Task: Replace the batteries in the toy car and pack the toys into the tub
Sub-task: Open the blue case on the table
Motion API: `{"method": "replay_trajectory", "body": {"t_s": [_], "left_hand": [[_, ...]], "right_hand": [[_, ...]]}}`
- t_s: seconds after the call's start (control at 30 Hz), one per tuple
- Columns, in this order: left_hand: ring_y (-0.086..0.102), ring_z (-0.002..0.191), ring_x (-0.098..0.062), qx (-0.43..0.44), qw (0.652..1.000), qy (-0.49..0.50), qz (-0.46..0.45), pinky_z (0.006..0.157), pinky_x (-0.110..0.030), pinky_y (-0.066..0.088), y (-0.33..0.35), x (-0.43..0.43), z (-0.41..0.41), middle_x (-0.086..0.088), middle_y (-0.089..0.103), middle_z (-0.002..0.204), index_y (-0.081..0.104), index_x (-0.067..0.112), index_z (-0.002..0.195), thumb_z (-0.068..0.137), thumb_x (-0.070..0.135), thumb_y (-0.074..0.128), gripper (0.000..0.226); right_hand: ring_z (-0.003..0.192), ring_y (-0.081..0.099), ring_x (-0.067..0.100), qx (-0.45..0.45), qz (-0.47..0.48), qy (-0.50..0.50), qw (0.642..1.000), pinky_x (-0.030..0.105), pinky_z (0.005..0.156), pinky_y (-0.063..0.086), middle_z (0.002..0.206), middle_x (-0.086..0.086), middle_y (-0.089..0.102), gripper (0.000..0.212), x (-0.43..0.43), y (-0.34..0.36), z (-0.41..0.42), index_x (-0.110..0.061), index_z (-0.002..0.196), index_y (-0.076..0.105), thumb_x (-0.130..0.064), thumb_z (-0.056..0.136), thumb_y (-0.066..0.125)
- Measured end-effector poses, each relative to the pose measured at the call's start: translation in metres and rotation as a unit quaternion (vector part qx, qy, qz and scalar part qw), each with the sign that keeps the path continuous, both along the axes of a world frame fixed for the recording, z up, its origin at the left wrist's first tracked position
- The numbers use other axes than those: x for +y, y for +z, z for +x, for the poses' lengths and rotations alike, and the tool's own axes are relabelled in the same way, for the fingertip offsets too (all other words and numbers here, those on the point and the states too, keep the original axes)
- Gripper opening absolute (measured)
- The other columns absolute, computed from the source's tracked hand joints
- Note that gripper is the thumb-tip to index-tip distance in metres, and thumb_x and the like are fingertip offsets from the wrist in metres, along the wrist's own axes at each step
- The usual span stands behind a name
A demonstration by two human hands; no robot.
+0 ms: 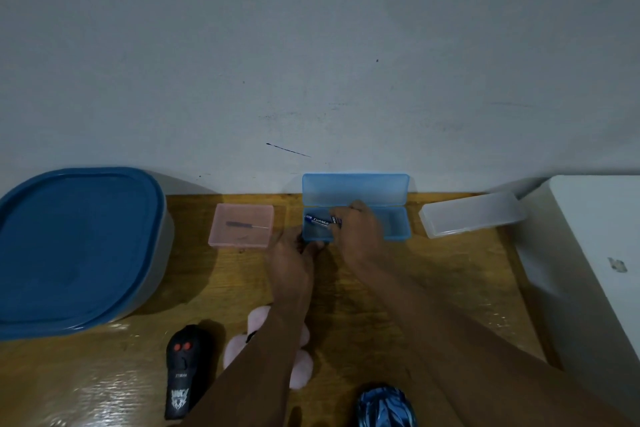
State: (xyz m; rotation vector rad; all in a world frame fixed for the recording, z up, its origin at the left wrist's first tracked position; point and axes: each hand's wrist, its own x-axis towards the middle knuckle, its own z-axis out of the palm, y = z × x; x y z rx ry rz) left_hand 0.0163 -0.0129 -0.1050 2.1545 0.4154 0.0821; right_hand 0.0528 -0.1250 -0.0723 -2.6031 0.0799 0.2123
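1. Right hand [358, 230]: fingers curled and pinching a blue-labelled cylindrical battery [322, 220] inside the open blue translucent plastic hinged case [394, 227] at the back of the wooden table [207, 288]. There may be two cells; it's blurred.
2. Left hand [294, 258]: at the case's front-left corner, fingertips down by the rim. Something dark is under them, so I cannot tell whether it grips anything or just steadies the case.
3. Shiny blue-and-black toy car [386, 406]: at the near table edge, cut off by the frame, with neither hand touching it. Its battery bay isn't visible.
4. Small dark-handled screwdriver [242, 224]: lies in the flat pink translucent box [242, 215], left of the case, with no hand on it.
5. Large grey plastic tub with a dark blue lid [76, 246]: far left, lid on. The black remote with two red buttons [185, 367] and the pink plush toy [239, 347] are both out on the table.
6. Judgement: early stage (fetching cells). The swap itself and all the packing are left to do.
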Motion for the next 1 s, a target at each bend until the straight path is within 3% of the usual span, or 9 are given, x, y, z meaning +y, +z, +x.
{"method": "replay_trajectory", "body": {"t_s": [0.13,0.23,0.4,0.5,0.63,0.73,0.83,0.93,1.0], "left_hand": [[0.063,0.081,-0.017,-0.009,1.000,-0.001,0.004,0.069,-0.022,0.041,0.001,0.000,0.000,-0.004,0.070,0.091,0.074,0.012,0.099,0.081,0.016,0.078,0.019],[0.061,0.082,-0.015,-0.009,1.000,-0.001,0.013,0.064,-0.016,0.036,0.003,-0.001,-0.001,-0.005,0.070,0.094,0.074,0.010,0.102,0.084,0.010,0.073,0.018],[0.060,0.080,-0.015,-0.018,1.000,-0.014,0.015,0.059,-0.007,0.037,0.004,0.002,-0.002,-0.005,0.071,0.093,0.075,0.009,0.104,0.084,0.009,0.073,0.020],[0.056,0.075,-0.011,-0.039,0.999,-0.020,-0.001,0.063,-0.001,0.039,0.004,0.002,-0.003,-0.008,0.070,0.093,0.074,0.006,0.103,0.083,0.007,0.073,0.020],[0.062,0.083,-0.016,-0.036,0.999,-0.021,-0.012,0.065,-0.014,0.039,0.004,0.003,-0.003,-0.006,0.070,0.094,0.075,0.012,0.104,0.083,0.011,0.073,0.021],[0.063,0.085,-0.016,-0.041,0.999,-0.023,-0.009,0.066,-0.010,0.040,0.004,0.004,-0.002,-0.005,0.070,0.096,0.076,0.011,0.105,0.083,0.008,0.072,0.022],[0.064,0.085,-0.018,-0.041,0.999,-0.024,-0.019,0.067,-0.014,0.041,0.001,0.004,-0.002,-0.006,0.070,0.095,0.076,0.012,0.106,0.082,0.008,0.075,0.024],[0.062,0.084,-0.017,-0.039,0.999,-0.025,-0.021,0.066,-0.010,0.039,0.000,0.004,-0.002,-0.006,0.069,0.096,0.075,0.011,0.107,0.083,0.010,0.075,0.024],[0.061,0.085,-0.014,-0.035,0.999,-0.022,-0.010,0.069,-0.015,0.039,-0.001,0.003,-0.001,-0.005,0.069,0.098,0.075,0.011,0.109,0.086,0.012,0.073,0.023]], "right_hand": [[0.094,0.059,0.032,0.001,-0.006,0.047,0.999,0.037,0.078,0.048,0.101,0.012,0.061,0.019,0.001,0.003,0.001,-0.012,0.102,0.069,-0.012,0.088,0.056],[0.103,0.059,0.030,0.002,0.019,0.060,0.998,0.038,0.087,0.049,0.112,0.014,0.065,0.028,0.010,0.009,-0.002,-0.012,0.115,0.067,-0.015,0.093,0.050],[0.097,0.061,0.027,0.045,0.067,-0.024,0.996,0.036,0.078,0.050,0.106,0.008,0.065,0.021,0.021,0.010,0.004,-0.018,0.103,0.064,-0.028,0.097,0.046],[0.096,0.063,0.028,0.085,0.125,-0.099,0.983,0.041,0.083,0.052,0.104,0.007,0.065,0.019,0.026,0.009,0.009,-0.019,0.104,0.055,-0.035,0.095,0.051],[0.105,0.060,0.032,0.100,0.145,-0.173,0.969,0.038,0.086,0.048,0.110,0.011,0.065,0.025,0.038,0.011,0.016,-0.010,0.108,0.053,-0.029,0.092,0.055],[0.107,0.060,0.032,0.103,0.141,-0.191,0.966,0.037,0.087,0.048,0.111,0.012,0.066,0.025,0.041,0.012,0.018,-0.008,0.108,0.058,-0.024,0.089,0.057],[0.097,0.064,0.029,0.106,0.159,-0.198,0.962,0.034,0.079,0.050,0.099,0.009,0.069,0.016,0.039,0.011,0.019,-0.009,0.095,0.065,-0.023,0.086,0.063],[0.085,0.068,0.027,0.112,0.195,-0.206,0.952,0.040,0.078,0.056,0.086,0.006,0.068,0.013,0.038,0.012,0.020,-0.015,0.075,0.062,-0.023,0.082,0.069],[0.083,0.068,0.027,0.114,0.201,-0.203,0.952,0.043,0.079,0.056,0.088,0.005,0.068,0.014,0.039,0.011,0.020,-0.018,0.077,0.061,-0.027,0.081,0.071]]}}
